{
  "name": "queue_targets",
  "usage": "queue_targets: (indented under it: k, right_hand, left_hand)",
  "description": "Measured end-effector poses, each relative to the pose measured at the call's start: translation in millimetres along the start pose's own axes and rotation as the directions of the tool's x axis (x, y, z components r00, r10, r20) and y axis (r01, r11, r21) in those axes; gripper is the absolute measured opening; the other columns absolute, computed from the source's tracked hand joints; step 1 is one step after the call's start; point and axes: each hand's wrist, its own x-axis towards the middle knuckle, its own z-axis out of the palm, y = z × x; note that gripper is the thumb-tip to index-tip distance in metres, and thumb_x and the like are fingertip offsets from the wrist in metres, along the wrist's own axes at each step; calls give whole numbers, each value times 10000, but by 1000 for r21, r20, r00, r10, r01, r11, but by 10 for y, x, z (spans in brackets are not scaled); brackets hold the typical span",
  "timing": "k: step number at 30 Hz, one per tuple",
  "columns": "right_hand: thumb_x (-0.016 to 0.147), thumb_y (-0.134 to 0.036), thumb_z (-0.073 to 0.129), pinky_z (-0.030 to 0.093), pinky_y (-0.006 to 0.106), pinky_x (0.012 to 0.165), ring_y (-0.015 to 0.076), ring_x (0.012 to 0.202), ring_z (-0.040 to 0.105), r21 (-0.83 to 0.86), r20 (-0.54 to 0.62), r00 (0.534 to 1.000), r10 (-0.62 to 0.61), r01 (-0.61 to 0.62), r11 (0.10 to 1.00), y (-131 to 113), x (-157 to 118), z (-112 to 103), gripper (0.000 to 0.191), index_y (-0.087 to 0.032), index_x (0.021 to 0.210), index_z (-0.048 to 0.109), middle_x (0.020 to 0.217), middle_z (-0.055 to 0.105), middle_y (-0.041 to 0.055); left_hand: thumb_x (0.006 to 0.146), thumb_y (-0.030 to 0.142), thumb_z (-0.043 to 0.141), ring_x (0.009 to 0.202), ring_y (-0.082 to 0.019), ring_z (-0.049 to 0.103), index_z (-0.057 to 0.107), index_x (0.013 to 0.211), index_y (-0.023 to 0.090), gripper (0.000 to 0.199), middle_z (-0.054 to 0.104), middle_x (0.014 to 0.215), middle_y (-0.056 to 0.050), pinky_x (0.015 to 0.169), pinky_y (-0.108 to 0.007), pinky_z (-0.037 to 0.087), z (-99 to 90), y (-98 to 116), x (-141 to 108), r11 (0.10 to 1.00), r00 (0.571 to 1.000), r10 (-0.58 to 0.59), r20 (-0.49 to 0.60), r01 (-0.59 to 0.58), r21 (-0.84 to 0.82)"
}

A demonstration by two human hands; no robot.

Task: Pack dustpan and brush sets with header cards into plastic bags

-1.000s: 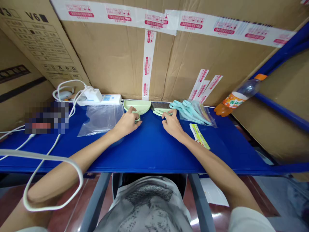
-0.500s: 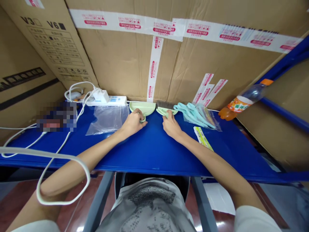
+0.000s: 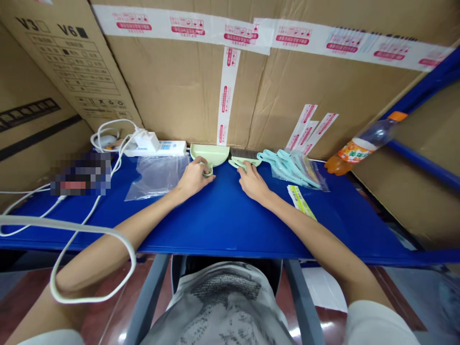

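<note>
A pale green dustpan [image 3: 212,154] lies at the back of the blue table, its open side by the cardboard. My left hand [image 3: 195,179] is closed around its handle. To the right, a small pale green hand brush [image 3: 256,161] with dark bristles rests against the cardboard, bristles pointing away from me. My right hand [image 3: 252,182] has its fingers curled on the brush's handle. The brush and dustpan lie side by side, with a narrow gap between them. Just right of the brush are light blue plastic handles [image 3: 287,165] on a clear bag.
A clear plastic bag [image 3: 158,175] lies left of the dustpan, before a white power strip [image 3: 172,147]. White cables [image 3: 89,218] loop over my left forearm. An orange drink bottle [image 3: 359,148] leans at right. A yellow-green packet [image 3: 301,201] lies nearby. Cardboard [image 3: 179,96] walls the back.
The view has shifted slightly. Both hands stay on the dustpan and brush; the right fingers have shifted a little on the brush handle.
</note>
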Motion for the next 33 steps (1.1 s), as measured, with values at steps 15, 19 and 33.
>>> queue_targets:
  k: [15,19,33]
  right_hand:
    - [1185,-460,285,542,416,867,328,1123,740,-6,-146,988,57,-59,998,349,-126,-338,552,-224,1516,659,1575,623,169]
    - [1154,-499,423,541,408,875,319,1097,726,47,-89,993,79,-75,996,291,-165,-273,492,-205,1438,698,1478,642,169]
    - [1143,-334,588,502,359,857,295,1189,673,52,46,997,-62,60,997,130,-226,-191,289,-184,1256,807,1182,767,135]
  left_hand:
    - [1031,423,727,1039,-332,789,733,1072,188,239,563,1556,-164,1006,-514,636,-40,77,-65,959,994,-57,92,29,282]
    - [1020,455,745,1032,-333,785,725,1066,186,274,560,1553,-174,971,-498,638,-59,79,-77,957,995,-56,77,32,288]
    - [1000,525,762,912,-297,780,715,982,196,333,624,1471,-139,834,-453,628,-94,75,-78,944,996,-27,79,0,329]
